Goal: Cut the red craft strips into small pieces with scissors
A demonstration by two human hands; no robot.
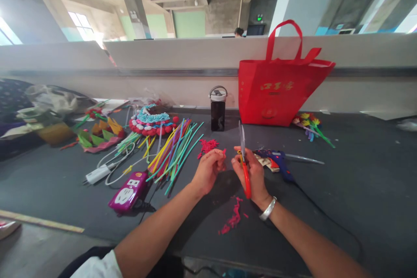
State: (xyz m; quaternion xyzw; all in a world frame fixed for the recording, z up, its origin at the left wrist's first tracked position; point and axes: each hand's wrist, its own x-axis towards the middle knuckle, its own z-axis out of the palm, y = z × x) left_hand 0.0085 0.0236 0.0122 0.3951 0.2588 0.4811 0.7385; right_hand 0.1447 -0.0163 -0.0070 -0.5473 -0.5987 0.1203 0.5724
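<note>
My left hand (211, 170) is closed in a pinch on a small red piece (224, 151), whose exact kind is too small to make out. In my right hand (254, 178) is a pair of scissors (246, 176) with orange-red handles, its blades pointing up and away from me. The two hands are apart, with a short gap between them. Just beyond my left hand lies a pile of small red pieces (208, 146). Thin red scraps (233, 219) are scattered on the dark table (195, 234) nearer to me.
Right of my hands lies a blue glue gun (276, 160) with its cord. Colourful pipe cleaners (176, 152), a purple power strip (128, 192) and a white charger (97, 174) lie left. A dark bottle (218, 113) and a red bag (273, 95) stand behind.
</note>
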